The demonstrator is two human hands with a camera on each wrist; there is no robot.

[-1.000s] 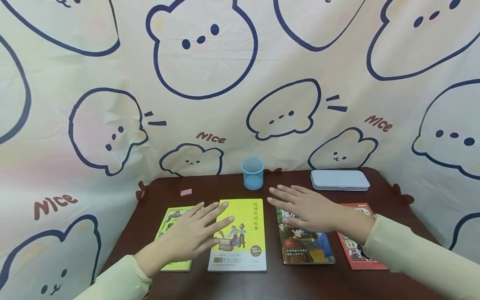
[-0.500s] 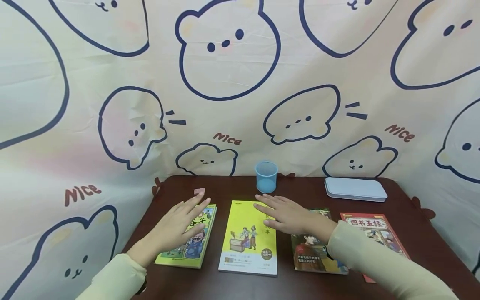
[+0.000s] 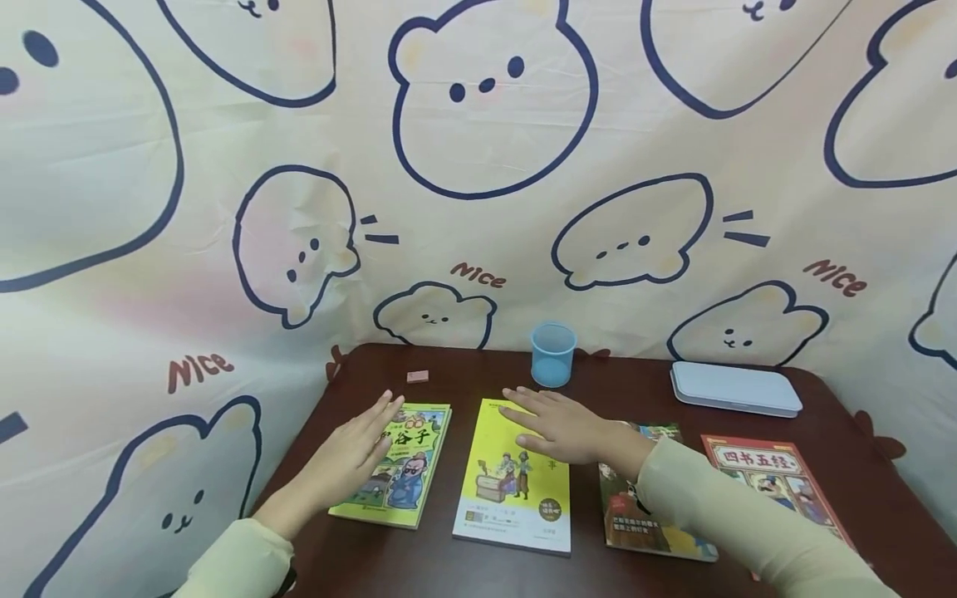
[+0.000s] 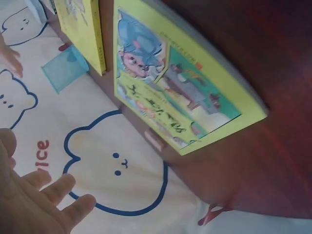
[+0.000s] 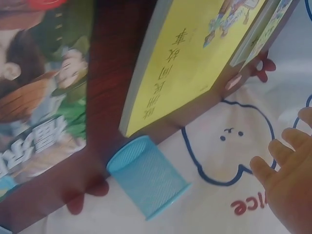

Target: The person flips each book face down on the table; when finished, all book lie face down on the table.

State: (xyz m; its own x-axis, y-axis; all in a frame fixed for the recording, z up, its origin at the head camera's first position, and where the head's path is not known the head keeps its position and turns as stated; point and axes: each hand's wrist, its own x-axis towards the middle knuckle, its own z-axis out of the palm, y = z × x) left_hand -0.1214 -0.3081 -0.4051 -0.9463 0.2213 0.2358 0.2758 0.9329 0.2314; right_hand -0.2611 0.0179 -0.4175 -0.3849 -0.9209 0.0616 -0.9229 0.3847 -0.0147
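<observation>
Broadly, the dark worktop (image 3: 449, 378) carries four books in a row. Left hand (image 3: 351, 453), fingers straight, hovers at the green book (image 3: 399, 473); right hand (image 3: 561, 425), flat, over the yellow book (image 3: 516, 490). Both look thin, light, bendy paperbacks, probably best lifted by an edge.

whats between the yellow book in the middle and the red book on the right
One book with a dark green illustrated cover lies between the yellow book and the red book, partly under the right sleeve; the head view shows it.
</observation>
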